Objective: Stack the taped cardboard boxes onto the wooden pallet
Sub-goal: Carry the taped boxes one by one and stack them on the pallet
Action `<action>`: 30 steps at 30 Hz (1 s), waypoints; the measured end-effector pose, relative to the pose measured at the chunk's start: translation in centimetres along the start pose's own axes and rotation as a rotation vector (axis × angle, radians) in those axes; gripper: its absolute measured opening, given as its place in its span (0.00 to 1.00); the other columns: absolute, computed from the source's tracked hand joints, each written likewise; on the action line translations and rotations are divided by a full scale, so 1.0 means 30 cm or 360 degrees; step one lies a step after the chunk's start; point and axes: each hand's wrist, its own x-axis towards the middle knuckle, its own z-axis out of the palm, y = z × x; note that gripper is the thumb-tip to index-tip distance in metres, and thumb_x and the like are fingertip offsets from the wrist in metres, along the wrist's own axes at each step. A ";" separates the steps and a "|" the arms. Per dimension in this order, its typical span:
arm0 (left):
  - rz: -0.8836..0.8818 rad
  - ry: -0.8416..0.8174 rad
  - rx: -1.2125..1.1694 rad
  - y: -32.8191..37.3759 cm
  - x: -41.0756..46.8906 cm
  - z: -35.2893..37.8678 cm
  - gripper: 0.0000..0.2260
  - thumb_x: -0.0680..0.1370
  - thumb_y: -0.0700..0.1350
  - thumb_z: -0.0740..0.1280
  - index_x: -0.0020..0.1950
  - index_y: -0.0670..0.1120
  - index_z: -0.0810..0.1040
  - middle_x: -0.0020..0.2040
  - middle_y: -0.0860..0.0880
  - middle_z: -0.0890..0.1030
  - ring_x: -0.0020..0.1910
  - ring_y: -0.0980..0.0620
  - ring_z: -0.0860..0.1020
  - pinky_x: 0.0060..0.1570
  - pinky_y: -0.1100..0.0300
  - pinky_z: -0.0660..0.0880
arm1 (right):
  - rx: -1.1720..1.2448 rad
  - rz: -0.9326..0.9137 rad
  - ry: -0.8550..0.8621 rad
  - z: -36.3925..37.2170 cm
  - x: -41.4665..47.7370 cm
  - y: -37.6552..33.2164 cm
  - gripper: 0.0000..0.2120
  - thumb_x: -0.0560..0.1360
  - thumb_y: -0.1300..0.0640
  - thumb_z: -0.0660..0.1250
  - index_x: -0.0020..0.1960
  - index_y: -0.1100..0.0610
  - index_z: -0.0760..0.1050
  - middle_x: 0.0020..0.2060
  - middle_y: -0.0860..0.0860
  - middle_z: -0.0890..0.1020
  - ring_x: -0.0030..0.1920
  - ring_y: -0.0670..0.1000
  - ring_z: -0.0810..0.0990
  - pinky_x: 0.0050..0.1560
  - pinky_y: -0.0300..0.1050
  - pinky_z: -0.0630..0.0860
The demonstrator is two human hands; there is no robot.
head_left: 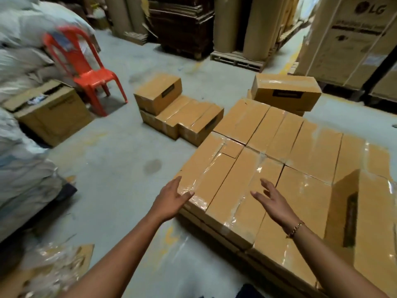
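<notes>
A layer of taped brown cardboard boxes [277,151] lies packed side by side at the right; the pallet under them is hidden. One more box [285,91] sits on top at the far end, and another [369,222] rises at the near right. My left hand [171,198] is open, fingers straight, at the near-left corner box [206,168], fingertips at its taped edge. Over the neighbouring box hovers my right hand [272,201], open with spread fingers and holding nothing. A separate group of small taped boxes [182,112] stands on the floor beyond.
A red plastic chair [86,67] and an open carton [51,110] stand at the left by white sacks [23,61]. Large cardboard rolls [257,24], a dark stack on a pallet and a big printed carton [352,41] line the back. Plastic wrap litters the near-left floor.
</notes>
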 end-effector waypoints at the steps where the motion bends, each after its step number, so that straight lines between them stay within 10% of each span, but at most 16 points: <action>1: -0.0033 0.0030 -0.0019 -0.048 0.006 -0.043 0.37 0.80 0.64 0.65 0.84 0.50 0.57 0.82 0.48 0.61 0.80 0.46 0.60 0.77 0.49 0.60 | -0.0008 -0.0024 -0.0046 0.055 0.029 -0.049 0.36 0.79 0.40 0.66 0.82 0.46 0.56 0.81 0.47 0.60 0.78 0.53 0.64 0.74 0.56 0.65; 30: -0.0460 0.0159 -0.0462 -0.817 1.135 -1.077 0.31 0.81 0.60 0.66 0.81 0.54 0.62 0.80 0.52 0.65 0.78 0.51 0.65 0.72 0.54 0.64 | 0.0226 0.0051 -0.0413 0.902 1.376 -1.146 0.25 0.82 0.47 0.67 0.77 0.49 0.67 0.69 0.48 0.76 0.68 0.51 0.75 0.70 0.54 0.71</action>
